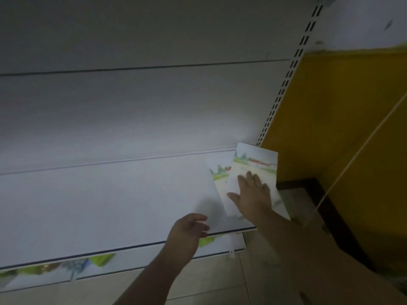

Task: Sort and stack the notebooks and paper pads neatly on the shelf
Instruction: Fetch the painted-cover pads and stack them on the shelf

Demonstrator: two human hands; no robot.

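In the head view, the right hand is pressing flat, fingers spread, on the top notebook of a skewed pile at the shelf's right front corner. The left hand is hovering loosely curled, empty, at the front edge. Squaring the pile looks next.

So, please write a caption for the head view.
Right hand presses notebooks flat on white shelf; left hand hovers.

readable text: none | top notebook cover: faint marks, too blurred to read | shelf: no legible labels
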